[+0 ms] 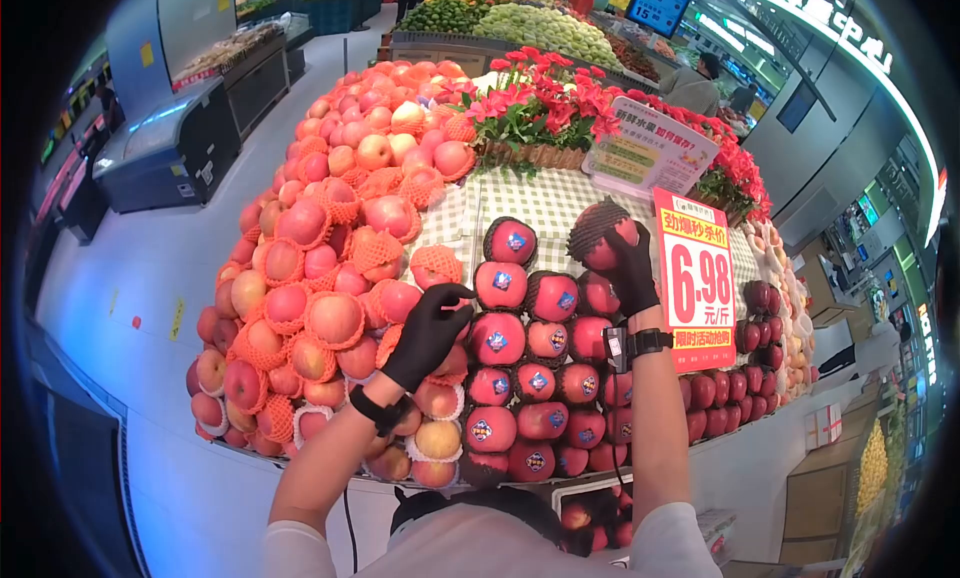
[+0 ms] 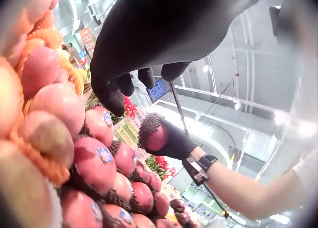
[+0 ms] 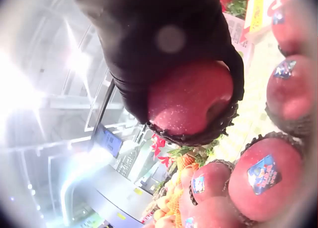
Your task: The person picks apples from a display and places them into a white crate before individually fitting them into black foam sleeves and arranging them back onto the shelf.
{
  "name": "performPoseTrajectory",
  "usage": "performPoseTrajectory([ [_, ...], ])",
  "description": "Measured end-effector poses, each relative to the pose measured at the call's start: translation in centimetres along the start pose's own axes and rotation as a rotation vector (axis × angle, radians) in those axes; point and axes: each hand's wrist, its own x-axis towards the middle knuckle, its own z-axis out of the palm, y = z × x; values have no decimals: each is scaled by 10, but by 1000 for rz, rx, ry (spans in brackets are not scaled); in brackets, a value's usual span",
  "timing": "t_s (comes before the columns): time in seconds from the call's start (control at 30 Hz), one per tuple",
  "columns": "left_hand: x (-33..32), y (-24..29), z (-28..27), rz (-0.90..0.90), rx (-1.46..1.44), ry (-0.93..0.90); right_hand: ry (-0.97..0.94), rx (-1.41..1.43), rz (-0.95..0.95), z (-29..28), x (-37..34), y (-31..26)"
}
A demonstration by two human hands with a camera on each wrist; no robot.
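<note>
My right hand (image 1: 632, 273), in a black glove, grips a dark red apple (image 3: 191, 101) wrapped in a black foam net. It holds the apple above the far end of the rows, beside the price sign. My left hand (image 1: 430, 338), also gloved in black, hovers with bent, loose fingers and nothing in them. Its fingertips are close to a stickered red apple (image 1: 500, 285) in the left column. Several rows of red apples with blue stickers (image 1: 497, 338) sit in black nets below and between the hands.
Paler apples in orange nets (image 1: 335, 318) are heaped on the left. A red price sign (image 1: 695, 278) stands right of my right hand. Behind are a checkered cloth (image 1: 560, 200), red flowers (image 1: 540, 103) and an information board (image 1: 650, 146). More dark apples (image 1: 720, 390) lie right.
</note>
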Motion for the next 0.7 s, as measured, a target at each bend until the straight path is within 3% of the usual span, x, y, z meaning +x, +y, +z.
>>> performPoseTrajectory([
  [0.03, 17, -3, -1, 17, 74, -15, -105, 2, -103, -5, 5, 9],
  [0.13, 64, 1, 3, 29, 321, -81, -313, 770, 178, -6, 13, 11],
  [0.23, 97, -2, 15, 80, 406, -109, -408, 765, 160, -8, 23, 10],
  [0.27, 107, -5, 18, 98, 416, -118, -462, 621, 27, -10, 25, 0],
  [0.37, 132, 4, 38, 127, 528, -184, -131, 383, 58, -17, 34, 11],
  [0.5, 160, -16, 65, 307, 761, -141, -155, 126, 95, -25, 61, 24],
  [0.53, 167, -14, 70, 286, 803, -193, -137, 110, 95, -21, 55, 14],
  [0.63, 184, -9, 81, 457, 914, -387, -119, -123, 57, -18, 59, 9],
  [0.7, 193, -33, 84, 499, 973, -459, -148, -146, 69, -18, 70, 20],
])
